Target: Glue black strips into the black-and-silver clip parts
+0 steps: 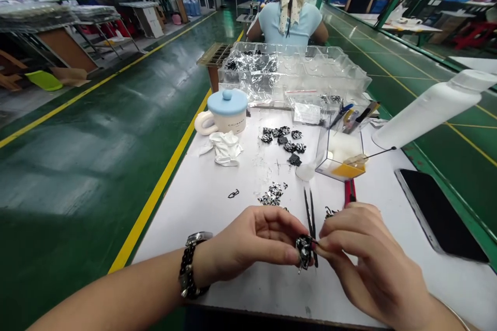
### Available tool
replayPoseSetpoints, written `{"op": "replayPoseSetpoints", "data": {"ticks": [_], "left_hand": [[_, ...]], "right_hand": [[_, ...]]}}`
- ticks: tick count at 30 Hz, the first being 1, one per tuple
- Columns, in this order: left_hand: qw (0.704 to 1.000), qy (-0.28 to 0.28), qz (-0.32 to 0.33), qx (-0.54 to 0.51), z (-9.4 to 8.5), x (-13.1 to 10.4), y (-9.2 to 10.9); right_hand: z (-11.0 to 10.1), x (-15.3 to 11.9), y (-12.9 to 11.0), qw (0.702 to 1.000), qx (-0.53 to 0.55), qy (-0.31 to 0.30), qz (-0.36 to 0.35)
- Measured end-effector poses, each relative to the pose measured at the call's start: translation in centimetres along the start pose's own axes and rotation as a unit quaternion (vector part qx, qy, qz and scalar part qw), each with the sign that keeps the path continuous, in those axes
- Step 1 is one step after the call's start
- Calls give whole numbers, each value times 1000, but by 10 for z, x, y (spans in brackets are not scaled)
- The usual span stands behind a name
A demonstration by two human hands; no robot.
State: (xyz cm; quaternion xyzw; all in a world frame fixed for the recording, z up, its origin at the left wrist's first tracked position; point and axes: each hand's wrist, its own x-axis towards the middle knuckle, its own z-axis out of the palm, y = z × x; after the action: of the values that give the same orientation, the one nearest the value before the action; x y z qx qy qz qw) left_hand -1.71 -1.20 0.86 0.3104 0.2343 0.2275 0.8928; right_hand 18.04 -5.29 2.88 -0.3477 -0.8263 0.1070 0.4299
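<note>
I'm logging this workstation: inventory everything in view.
Table: one, white, centre
Bins: count unclear, transparent, far end
Lidded mug: one, cream, blue, far left
Crumpled wad: one, white, before mug
Shiny clusters: several, black, centre
Loose bits: many, dark, before clusters
Tweezers: one, black, near centre
Box: one, transparent, right of clusters
Bottle: one, white, far right
Smartphone: one, black, near right
Co-worker: one, blue top, ahead
Floor: one, green, around table
Held piece: one, black, near edge
Left hand: one, bare, holding piece
Right hand: one, bare, at piece
</note>
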Motion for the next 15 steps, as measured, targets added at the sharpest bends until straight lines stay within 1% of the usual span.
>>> {"op": "replayPoseSetpoints", "data": {"ticks": [3, 8, 12, 15], "left_hand": [[1000, 8, -7, 1, -1, 0, -1], [1000, 4, -16, 8, -2, 0, -1], [1000, 2, -27, 0, -1, 0, -1], [999, -2, -32, -7, -1, 0, -1]], "right_hand": [[1, -2, -1, 1000, 14, -5, 6], [2, 0, 0, 999, 34, -11, 14], [0, -1, 1, 998, 43, -36, 41], [0, -2, 0, 997, 41, -44, 42]]}}
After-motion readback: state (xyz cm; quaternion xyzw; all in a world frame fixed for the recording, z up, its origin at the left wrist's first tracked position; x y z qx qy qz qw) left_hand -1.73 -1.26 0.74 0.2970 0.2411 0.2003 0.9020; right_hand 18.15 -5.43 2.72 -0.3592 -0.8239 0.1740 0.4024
